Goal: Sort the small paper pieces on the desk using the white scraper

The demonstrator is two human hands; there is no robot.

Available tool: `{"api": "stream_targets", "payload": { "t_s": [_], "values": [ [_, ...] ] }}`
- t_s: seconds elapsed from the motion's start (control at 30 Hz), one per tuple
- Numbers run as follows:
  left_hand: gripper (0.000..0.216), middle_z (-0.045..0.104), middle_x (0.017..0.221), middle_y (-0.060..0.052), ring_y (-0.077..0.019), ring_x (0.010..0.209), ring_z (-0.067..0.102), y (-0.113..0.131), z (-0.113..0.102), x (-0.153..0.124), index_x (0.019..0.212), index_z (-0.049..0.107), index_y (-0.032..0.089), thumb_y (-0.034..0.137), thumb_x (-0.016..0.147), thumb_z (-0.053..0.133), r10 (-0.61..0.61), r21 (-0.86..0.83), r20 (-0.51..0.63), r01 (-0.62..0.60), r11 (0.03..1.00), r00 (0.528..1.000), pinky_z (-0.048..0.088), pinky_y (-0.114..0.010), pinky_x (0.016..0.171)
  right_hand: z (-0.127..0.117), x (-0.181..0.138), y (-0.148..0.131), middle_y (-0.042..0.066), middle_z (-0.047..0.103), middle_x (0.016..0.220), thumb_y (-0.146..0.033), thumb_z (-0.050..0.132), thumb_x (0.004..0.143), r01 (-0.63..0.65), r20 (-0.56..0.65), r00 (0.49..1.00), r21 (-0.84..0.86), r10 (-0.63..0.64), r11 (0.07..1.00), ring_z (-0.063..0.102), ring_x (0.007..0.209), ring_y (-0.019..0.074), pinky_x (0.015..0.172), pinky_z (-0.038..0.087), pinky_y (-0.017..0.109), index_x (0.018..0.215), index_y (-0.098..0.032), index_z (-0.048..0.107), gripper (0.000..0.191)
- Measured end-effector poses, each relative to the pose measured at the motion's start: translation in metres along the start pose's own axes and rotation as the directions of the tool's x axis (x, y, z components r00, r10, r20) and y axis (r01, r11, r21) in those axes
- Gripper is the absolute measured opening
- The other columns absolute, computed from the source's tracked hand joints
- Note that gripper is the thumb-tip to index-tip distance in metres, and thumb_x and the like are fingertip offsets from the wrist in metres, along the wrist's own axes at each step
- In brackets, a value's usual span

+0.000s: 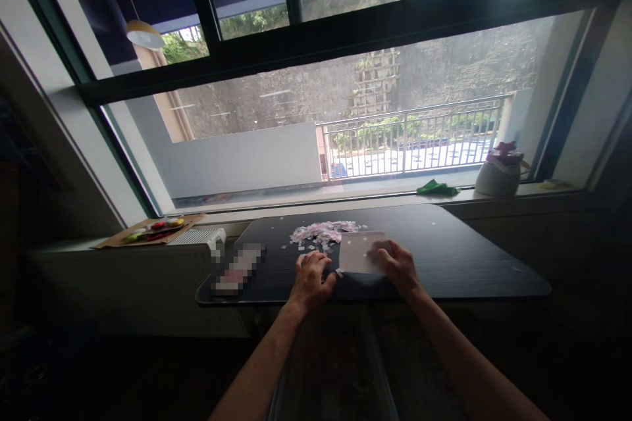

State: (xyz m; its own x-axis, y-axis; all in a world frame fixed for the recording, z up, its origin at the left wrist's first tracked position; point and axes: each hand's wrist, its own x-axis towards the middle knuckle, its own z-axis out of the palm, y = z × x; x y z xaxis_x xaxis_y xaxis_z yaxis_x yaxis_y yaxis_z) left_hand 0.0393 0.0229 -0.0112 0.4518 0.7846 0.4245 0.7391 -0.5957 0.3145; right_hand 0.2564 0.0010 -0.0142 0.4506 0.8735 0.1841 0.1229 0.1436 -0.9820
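Note:
A pale, square sheet of paper or thin card (356, 253) is held at its right side by my right hand (399, 266), thumb on top. That hand is slightly blurred. My left hand (312, 279) rests palm down on the dark table, just left of the sheet, its fingers bent and apart. Close to its thumb lies a small white scrap (340, 273). Beyond both hands spreads a loose pile of small white and pinkish paper pieces (320, 233), several of them scattered singly toward my left fingers.
The dark tabletop (464, 263) reaches the window sill. On its left lies a pixelated flat object (239, 270). A radiator (197, 237) with brown paper and colourful items (155, 230) stands further left. The sill holds a green cloth (437, 189) and a pale jar-like container (500, 172).

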Motion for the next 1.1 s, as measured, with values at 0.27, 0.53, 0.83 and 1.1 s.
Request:
{"api": "stream_targets", "payload": {
  "t_s": [0.27,0.53,0.83,1.1],
  "values": [
    [0.037,0.059,0.130,-0.009,-0.0280,0.131,0.045,0.004,-0.002,-0.001,0.124,0.061,0.025,0.030,0.091,0.046,0.020,0.044,0.069,-0.023,0.999,0.997,0.021,-0.059,0.117,-0.028,-0.001,-0.003,0.008,0.063,0.123,-0.036,0.062,0.091,-0.097,-0.177,0.981,-0.136,0.073,0.986,0.064,0.102,0.0231,0.083,0.055,0.043,0.121,-0.018,0.060,0.035],
    [0.045,0.045,0.149,-0.007,-0.0297,0.140,0.035,0.005,0.000,0.000,0.138,0.050,0.034,0.047,0.096,0.041,0.084,0.089,0.180,-0.101,0.991,0.980,0.017,-0.063,0.116,-0.031,-0.002,0.001,0.007,0.063,0.121,-0.035,0.061,0.092,-0.045,-0.197,0.980,-0.146,0.016,0.988,0.064,0.100,0.0226,0.083,0.055,0.043,0.120,-0.017,0.060,0.034],
    [0.049,0.043,0.150,-0.009,-0.0306,0.141,0.034,0.005,0.000,0.000,0.139,0.048,0.030,0.050,0.096,0.039,0.081,0.100,0.197,-0.102,0.990,0.977,0.016,-0.063,0.117,-0.029,0.003,0.003,0.008,0.063,0.121,-0.035,0.061,0.092,-0.019,-0.183,0.983,-0.074,0.005,0.997,0.064,0.101,0.0224,0.084,0.055,0.043,0.121,-0.017,0.060,0.034],
    [0.049,0.043,0.150,-0.010,-0.0305,0.141,0.034,0.009,-0.003,0.000,0.140,0.047,0.029,0.050,0.096,0.039,0.068,0.103,0.222,-0.092,0.990,0.973,0.016,-0.063,0.117,-0.005,0.013,0.003,0.008,0.063,0.123,-0.035,0.061,0.092,-0.033,-0.126,0.991,0.016,0.035,0.999,0.064,0.101,0.0223,0.083,0.055,0.043,0.123,-0.018,0.059,0.035]
  ]
}}
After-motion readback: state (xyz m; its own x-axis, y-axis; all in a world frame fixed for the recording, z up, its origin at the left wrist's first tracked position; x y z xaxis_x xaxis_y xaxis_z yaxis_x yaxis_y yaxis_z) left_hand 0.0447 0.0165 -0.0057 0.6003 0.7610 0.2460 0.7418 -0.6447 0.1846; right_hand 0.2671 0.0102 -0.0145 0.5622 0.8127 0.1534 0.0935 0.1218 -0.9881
